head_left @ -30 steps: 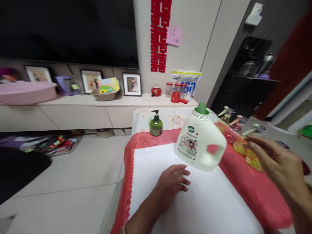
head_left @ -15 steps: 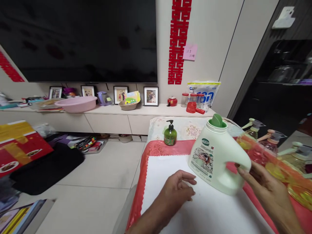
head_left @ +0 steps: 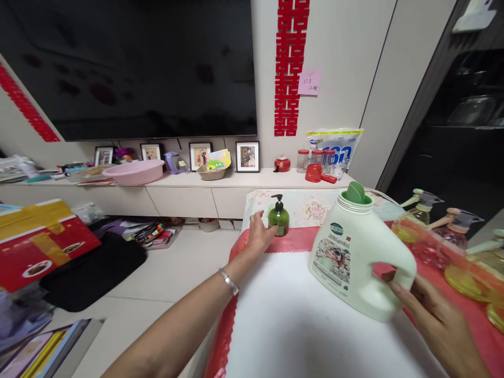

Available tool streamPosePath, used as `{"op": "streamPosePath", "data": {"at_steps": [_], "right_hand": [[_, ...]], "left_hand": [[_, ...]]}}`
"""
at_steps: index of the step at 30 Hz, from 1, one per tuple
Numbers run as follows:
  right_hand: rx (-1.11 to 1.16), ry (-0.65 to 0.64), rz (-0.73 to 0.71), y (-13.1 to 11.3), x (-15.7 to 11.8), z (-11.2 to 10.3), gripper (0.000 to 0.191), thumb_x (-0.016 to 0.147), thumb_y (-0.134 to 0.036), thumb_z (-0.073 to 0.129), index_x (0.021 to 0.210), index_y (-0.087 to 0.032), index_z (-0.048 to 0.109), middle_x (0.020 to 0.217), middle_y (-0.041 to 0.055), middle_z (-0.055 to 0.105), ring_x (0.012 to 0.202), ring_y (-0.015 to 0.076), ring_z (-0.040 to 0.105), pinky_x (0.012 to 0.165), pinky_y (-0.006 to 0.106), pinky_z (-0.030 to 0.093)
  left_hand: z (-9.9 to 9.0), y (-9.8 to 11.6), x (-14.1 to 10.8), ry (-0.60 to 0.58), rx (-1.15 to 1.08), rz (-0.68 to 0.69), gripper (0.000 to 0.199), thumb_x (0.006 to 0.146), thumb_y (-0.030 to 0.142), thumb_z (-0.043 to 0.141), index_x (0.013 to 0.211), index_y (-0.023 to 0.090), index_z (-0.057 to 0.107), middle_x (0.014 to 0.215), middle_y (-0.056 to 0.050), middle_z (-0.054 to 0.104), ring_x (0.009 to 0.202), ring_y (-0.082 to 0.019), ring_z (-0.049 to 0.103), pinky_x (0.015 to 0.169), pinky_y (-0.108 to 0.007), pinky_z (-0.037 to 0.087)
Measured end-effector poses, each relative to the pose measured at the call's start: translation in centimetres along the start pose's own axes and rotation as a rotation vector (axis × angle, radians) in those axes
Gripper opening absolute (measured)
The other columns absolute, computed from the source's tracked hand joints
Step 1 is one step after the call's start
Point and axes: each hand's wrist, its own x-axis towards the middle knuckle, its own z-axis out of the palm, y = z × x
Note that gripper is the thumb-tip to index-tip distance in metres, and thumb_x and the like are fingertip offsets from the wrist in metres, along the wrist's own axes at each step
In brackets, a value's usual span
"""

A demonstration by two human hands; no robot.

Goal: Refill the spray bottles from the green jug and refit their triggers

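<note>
A pale green laundry detergent jug [head_left: 362,262] with a green spout in its uncapped mouth stands on the white sheet [head_left: 291,315]. My right hand [head_left: 441,315] is closed round its handle, thumb in front and a fingertip showing through the opening. Farther off, a green pump bottle [head_left: 280,219] with a black pump top stands upright on the red cloth [head_left: 297,240]. My left hand [head_left: 259,234], with a silver bracelet [head_left: 229,282] at the wrist, is stretched to the bottle's left side, fingers apart. Whether the thumb touches the bottle I cannot tell.
Several pump bottles [head_left: 444,236] with coloured liquid line the table's right side behind an orange strip. Beyond the table, a low cabinet [head_left: 181,199] carries a pink basin [head_left: 136,172], framed photos, jars and a red cap [head_left: 314,173]. A red carton [head_left: 47,241] lies at the left.
My left hand has moved forward and left, from above the white sheet to the green pump bottle, its fingers spreading. My right hand stays on the jug's handle. The view has shifted slightly.
</note>
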Motion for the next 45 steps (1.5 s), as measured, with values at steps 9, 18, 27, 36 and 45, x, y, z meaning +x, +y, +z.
{"op": "streamPosePath", "data": {"at_steps": [9, 18, 27, 36, 45], "right_hand": [[0.018, -0.023, 0.042, 1.0, -0.2, 0.0, 0.069, 0.080, -0.071, 0.061, 0.119, -0.014, 0.066, 0.116, 0.0074, 0.064, 0.098, 0.0171, 0.067, 0.071, 0.012, 0.055], [0.034, -0.006, 0.088, 0.2, -0.2, 0.2, 0.071, 0.076, -0.072, 0.063, 0.117, -0.015, 0.067, 0.113, 0.0060, 0.065, 0.094, 0.0167, 0.067, 0.068, 0.011, 0.054], [0.230, 0.166, 0.122, -1.2, -0.5, -0.4, 0.073, 0.078, -0.067, 0.070, 0.133, -0.020, 0.062, 0.127, 0.0072, 0.058, 0.116, 0.0278, 0.060, 0.097, 0.032, 0.057], [0.344, 0.117, -0.166, -12.2, -4.6, 0.2, 0.029, 0.098, -0.041, 0.063, 0.121, -0.025, 0.065, 0.117, 0.0060, 0.061, 0.109, 0.0206, 0.061, 0.096, 0.031, 0.054], [0.141, -0.306, -0.475, -12.8, -5.0, 5.7, 0.016, 0.103, -0.029, 0.056, 0.115, -0.021, 0.063, 0.111, 0.0009, 0.059, 0.096, 0.0065, 0.060, 0.083, 0.015, 0.052]], "left_hand": [[4.1, 0.6, 4.8, -0.051, 0.163, 0.046, 0.096, 0.061, 0.024, 0.086, 0.142, 0.018, 0.034, 0.148, -0.021, 0.041, 0.142, -0.036, 0.040, 0.111, -0.043, 0.036], [4.2, 0.5, 3.6, -0.038, 0.201, 0.040, 0.067, 0.069, 0.028, 0.080, 0.127, 0.019, 0.046, 0.127, -0.015, 0.055, 0.115, -0.030, 0.060, 0.093, -0.038, 0.046], [-2.4, 2.9, -6.5, -0.296, 0.154, 0.175, 0.056, 0.062, 0.033, 0.082, 0.112, 0.023, 0.060, 0.108, -0.005, 0.065, 0.098, -0.027, 0.062, 0.082, -0.035, 0.049], [-4.4, 0.8, -15.9, -0.381, 0.018, 0.044, 0.073, 0.062, 0.032, 0.084, 0.129, 0.025, 0.056, 0.124, -0.009, 0.058, 0.113, -0.033, 0.057, 0.096, -0.044, 0.047], [-10.6, 3.3, -18.8, -0.235, -0.013, 0.110, 0.038, 0.073, 0.038, 0.082, 0.108, 0.029, 0.072, 0.115, -0.011, 0.068, 0.112, -0.036, 0.059, 0.099, -0.052, 0.045]]}}
